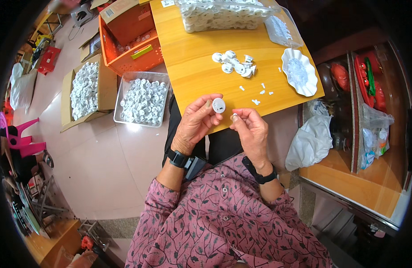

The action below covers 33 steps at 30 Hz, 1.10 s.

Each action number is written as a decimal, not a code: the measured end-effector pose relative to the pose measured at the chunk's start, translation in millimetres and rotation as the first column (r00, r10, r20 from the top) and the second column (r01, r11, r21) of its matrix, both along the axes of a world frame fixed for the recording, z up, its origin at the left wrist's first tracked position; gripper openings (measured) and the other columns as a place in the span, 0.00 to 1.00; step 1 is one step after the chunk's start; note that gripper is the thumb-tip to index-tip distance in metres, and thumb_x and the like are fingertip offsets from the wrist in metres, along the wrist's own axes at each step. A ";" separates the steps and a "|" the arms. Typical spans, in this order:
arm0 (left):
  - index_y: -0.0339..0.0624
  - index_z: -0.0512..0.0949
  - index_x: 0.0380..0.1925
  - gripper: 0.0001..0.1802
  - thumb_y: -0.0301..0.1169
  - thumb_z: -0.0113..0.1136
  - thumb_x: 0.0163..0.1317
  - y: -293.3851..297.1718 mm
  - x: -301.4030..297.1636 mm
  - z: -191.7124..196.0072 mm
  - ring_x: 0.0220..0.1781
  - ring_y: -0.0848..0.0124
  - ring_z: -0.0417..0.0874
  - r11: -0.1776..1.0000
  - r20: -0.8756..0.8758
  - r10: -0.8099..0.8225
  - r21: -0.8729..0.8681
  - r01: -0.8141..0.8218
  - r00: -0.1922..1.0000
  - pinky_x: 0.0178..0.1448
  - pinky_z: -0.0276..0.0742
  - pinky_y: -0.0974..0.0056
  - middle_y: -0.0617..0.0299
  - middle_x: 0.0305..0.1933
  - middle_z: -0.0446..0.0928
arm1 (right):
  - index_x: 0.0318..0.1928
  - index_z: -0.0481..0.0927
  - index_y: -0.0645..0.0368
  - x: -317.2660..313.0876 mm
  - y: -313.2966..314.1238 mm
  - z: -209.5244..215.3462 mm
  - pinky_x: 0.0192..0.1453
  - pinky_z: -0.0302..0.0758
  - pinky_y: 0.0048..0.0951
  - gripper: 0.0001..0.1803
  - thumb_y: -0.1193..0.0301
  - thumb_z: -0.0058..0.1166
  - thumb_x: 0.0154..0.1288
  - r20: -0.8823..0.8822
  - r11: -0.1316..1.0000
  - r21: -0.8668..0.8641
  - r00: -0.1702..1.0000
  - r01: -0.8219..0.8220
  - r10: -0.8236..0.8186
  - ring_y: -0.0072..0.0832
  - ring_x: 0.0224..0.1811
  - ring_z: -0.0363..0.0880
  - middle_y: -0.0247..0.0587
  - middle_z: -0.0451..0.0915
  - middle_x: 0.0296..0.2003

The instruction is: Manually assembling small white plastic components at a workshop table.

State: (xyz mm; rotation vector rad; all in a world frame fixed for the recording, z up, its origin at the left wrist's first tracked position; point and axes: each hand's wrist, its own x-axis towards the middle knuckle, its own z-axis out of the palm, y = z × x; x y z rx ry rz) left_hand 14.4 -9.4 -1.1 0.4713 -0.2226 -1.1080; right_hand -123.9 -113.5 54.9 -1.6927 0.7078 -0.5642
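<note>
Two hands up over near table edge. L hand pinches round white cap w/ thumb + fingers, just beside R hand, which pinches a tiny white piece. More caps piled mid-table; white scalloped dish further right.

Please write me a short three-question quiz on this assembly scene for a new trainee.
1. True or false: the left hand holds a round white part.
2. What lies on the floor? A) two containers of white parts B) a bucket C) a broom
3. Which hand pinches a tiny piece?

Key: 1 true. 2 A: the cardboard box and the clear tub. 3 The right hand, holding the small piece.
</note>
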 end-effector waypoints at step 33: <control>0.31 0.77 0.54 0.16 0.28 0.59 0.71 -1.9 -2.8 -0.4 0.40 0.72 0.82 0.998 0.014 -0.027 0.053 0.026 1.000 0.42 0.82 0.71 0.57 0.44 0.81 | 0.44 0.83 0.68 10.3 -4.3 4.3 0.41 0.74 0.18 0.08 0.77 0.61 0.67 0.190 0.950 0.310 0.981 -0.026 -0.035 0.16 0.36 0.78 0.37 0.83 0.37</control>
